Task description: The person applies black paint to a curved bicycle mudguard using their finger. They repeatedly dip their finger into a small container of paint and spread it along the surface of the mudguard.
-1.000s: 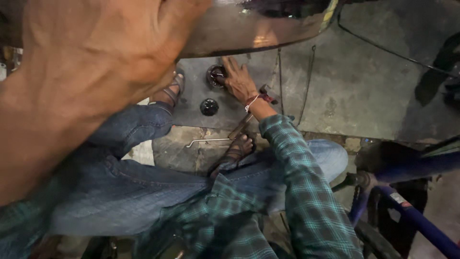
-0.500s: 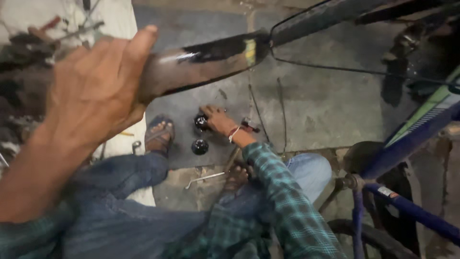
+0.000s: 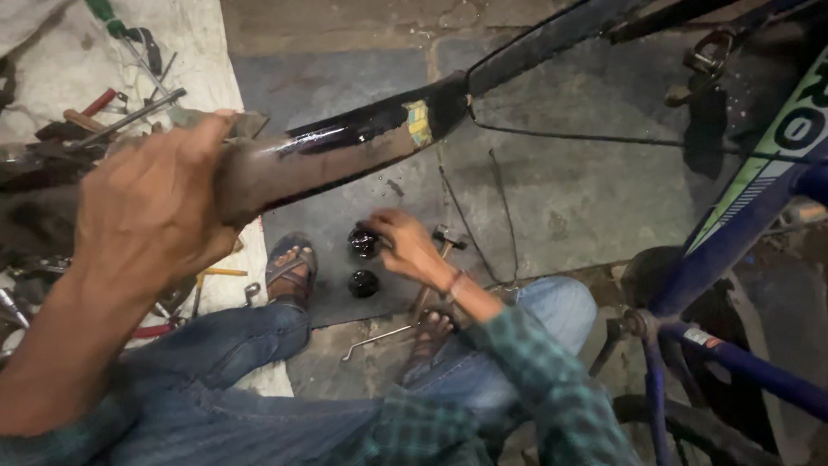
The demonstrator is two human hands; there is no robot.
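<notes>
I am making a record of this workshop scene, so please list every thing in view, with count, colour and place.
Worn dark metal bicycle tube: one, black and brown, across the top.
Small round black cups: two, on the grey floor mat.
Thin metal spanner: one, silver, on the floor between the feet.
Hammer: one, beside the right wrist.
Scattered hand tools: several, on the white cloth at left.
Blue bicycle frame: one, at right.
Sandalled feet: two.
Left hand: grips the tube.
Right hand: on the upper cup.
</notes>
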